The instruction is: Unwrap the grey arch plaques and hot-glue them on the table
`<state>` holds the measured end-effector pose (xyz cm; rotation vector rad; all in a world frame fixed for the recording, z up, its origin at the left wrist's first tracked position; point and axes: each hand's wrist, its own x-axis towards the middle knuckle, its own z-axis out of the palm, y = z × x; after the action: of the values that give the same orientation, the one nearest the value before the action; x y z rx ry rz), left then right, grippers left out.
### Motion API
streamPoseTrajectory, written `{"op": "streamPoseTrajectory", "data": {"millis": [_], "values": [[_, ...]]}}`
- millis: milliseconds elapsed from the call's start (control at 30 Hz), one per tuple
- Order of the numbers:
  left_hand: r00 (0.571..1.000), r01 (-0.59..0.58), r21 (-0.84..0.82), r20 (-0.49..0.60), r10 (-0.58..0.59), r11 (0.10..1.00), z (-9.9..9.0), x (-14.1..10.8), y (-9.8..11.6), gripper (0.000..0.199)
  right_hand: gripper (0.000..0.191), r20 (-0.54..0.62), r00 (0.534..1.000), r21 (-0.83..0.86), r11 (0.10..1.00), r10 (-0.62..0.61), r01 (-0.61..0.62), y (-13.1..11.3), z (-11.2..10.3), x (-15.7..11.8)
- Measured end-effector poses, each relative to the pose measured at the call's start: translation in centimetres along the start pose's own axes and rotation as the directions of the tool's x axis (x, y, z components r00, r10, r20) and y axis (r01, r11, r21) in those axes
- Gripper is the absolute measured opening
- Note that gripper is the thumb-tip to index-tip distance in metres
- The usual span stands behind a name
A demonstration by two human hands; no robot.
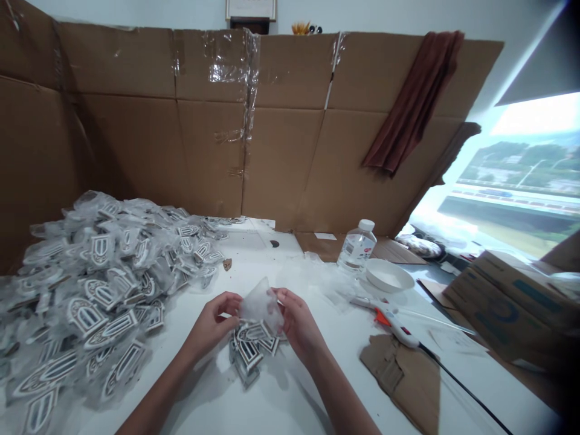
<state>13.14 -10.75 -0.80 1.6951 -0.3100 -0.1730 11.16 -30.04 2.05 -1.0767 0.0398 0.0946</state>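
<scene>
Between my two hands a small clear plastic bag (261,300) is held up over the white table. My left hand (216,320) pinches its left edge with thumb and fingers. The right edge is gripped by my right hand (296,317), whose fingertips are partly behind the plastic. Just below the bag lie several small white arched window-shaped pieces (249,351) with dark panes, overlapping in a little heap. Whether anything is inside the bag I cannot tell.
A large pile of bagged window-shaped pieces (104,290) covers the left. On the right are a clear bottle (357,246), a white bowl (389,275), a glue gun (401,331) with its cable, and torn cardboard (408,377). Cardboard walls (285,163) stand behind, with a brown cloth (414,109) over them.
</scene>
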Motion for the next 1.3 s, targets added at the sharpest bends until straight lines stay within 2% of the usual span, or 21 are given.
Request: {"op": "streamPoseTrajectory", "data": {"millis": [100,167,233,300,400,500,600,700,767,867,967,1067,1167,1300], "values": [[0.998,0.01,0.086,0.056,-0.015,0.996,0.2,-0.1,-0.2,0.046,0.034,-0.139,0.99,0.119,0.991,-0.038,0.055,0.0,-0.8,0.7],[0.997,0.007,0.141,0.076,-0.018,0.99,0.3,-0.2,-0.2,0.048,0.034,-0.248,0.964,0.16,0.977,-0.095,0.138,0.0,-1.6,1.1],[0.995,-0.002,0.16,0.095,-0.013,0.987,0.4,-0.2,-0.2,0.047,0.033,-0.332,0.932,0.146,0.968,-0.146,0.204,0.0,-2.3,1.4],[0.994,-0.013,0.154,0.107,-0.003,0.988,0.5,-0.3,0.0,0.046,0.033,-0.367,0.914,0.056,0.977,-0.172,0.206,0.0,-2.7,1.6],[0.993,-0.013,0.121,0.115,-0.001,0.993,0.6,-0.4,0.3,0.044,0.04,-0.279,0.936,-0.262,0.955,-0.217,0.143,0.4,-2.5,1.5],[0.992,-0.001,0.074,0.129,-0.008,0.997,0.6,-0.6,0.5,0.045,0.049,-0.088,0.945,-0.615,0.763,-0.316,0.198,1.0,-2.0,1.2],[0.99,0.001,0.016,0.139,-0.003,1.0,0.7,-0.5,0.4,0.044,0.043,0.086,0.946,-0.762,0.591,-0.314,0.265,1.6,-1.7,1.0],[0.99,0.019,-0.045,0.139,-0.013,0.999,0.7,-0.5,0.2,0.044,0.028,0.133,0.965,-0.802,0.547,-0.227,0.239,1.6,-1.9,1.0],[0.993,0.029,-0.066,0.115,-0.021,0.997,0.6,-0.4,0.0,0.044,0.019,0.146,0.973,-0.802,0.554,-0.18,0.223,1.5,-2.0,1.1],[0.994,0.046,-0.088,0.1,-0.037,0.995,0.5,-0.4,-0.1,0.044,0.012,0.146,0.981,-0.763,0.617,-0.124,0.192,1.4,-2.1,1.2],[0.992,0.091,-0.126,0.102,-0.079,0.988,0.4,-0.2,0.0,0.04,0.023,0.081,0.996,-0.69,0.718,-0.046,0.089,1.3,-2.0,1.1],[0.984,0.169,-0.269,0.098,-0.148,0.948,0.3,0.0,0.3,0.048,0.032,0.075,0.997,-0.552,0.833,0.006,0.037,1.1,-1.8,0.9],[0.973,0.219,-0.405,0.153,-0.171,0.888,0.0,-0.2,0.8,0.05,0.036,0.132,0.991,-0.415,0.908,-0.004,0.059,1.1,-1.5,0.8],[0.94,0.299,-0.445,0.291,-0.18,0.844,-0.4,-0.8,1.6,0.046,0.038,0.216,0.975,-0.351,0.928,-0.047,0.123,1.2,-1.3,0.7]]}}
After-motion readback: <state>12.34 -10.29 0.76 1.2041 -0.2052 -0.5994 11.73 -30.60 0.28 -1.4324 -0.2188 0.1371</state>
